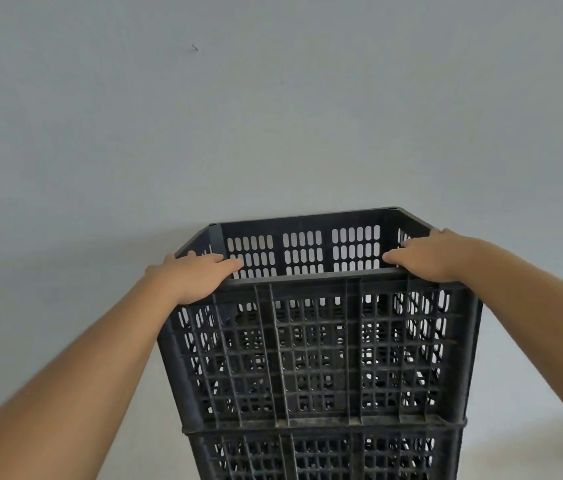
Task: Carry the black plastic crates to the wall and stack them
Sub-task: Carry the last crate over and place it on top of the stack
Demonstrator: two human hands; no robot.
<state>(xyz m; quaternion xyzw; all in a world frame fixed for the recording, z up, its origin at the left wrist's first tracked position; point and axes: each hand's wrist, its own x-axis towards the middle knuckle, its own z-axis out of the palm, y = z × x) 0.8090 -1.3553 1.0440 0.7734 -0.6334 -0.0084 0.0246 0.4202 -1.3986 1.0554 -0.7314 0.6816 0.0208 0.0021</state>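
A: Where is the top black slotted plastic crate (pixel 318 348) right now?

B: It sits on a second black slotted plastic crate (pixel 325 455), just in front of the pale grey painted wall (pixel 273 116). Its base rim meets the lower crate's rim along the near side; whether it is fully seated at the back, I cannot tell.

A: And the hands?

B: The left hand (pixel 197 277) lies on the near left corner of the top rim, fingers curled over the edge into the crate. The right hand (pixel 429 254) does the same at the near right corner. Both are closed loosely over the rim, more pressing than lifting, I judge.

A: So which step is this?

B: Setting the crate onto the stack, probably the final seating.

A: What does the next move call for?

B: Checking that the corners line up, then letting go with both hands evenly so the stack does not tip away from the wall.
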